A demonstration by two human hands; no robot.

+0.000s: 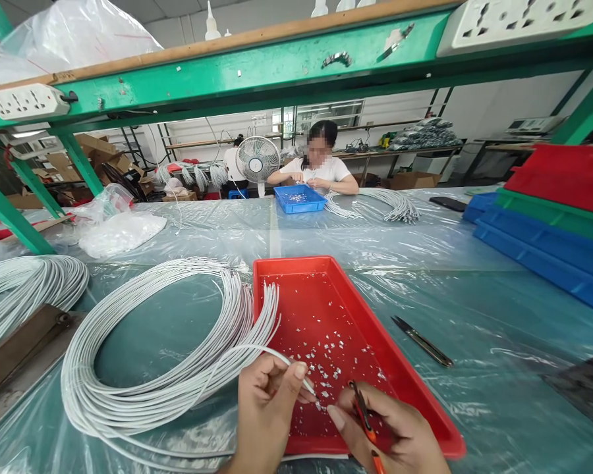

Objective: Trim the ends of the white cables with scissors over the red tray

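Note:
My left hand (277, 395) is closed on a white cable (269, 349), pinching it between thumb and fingers near its end. The cable tip points down to the right, over a red tray (296, 264) scattered with small whitish scraps. My right hand (385, 428) is closed round pliers (363, 411) with orange-and-black handles; their jaws are hard to make out. The right thumb tip is close to the cable end; whether they touch I cannot tell. To the left lies a large coil of white cables (99, 368), with its loose ends over the tray's left rim.
Thread snips (422, 341) lie right of the tray. Stacked trays (548, 243) stand at the right. Another cable coil (44, 283) and a metal piece (20, 355) are at left. Across the table a person (321, 164) works over a blue tray (300, 205). A green shelf beam (257, 76) crosses above.

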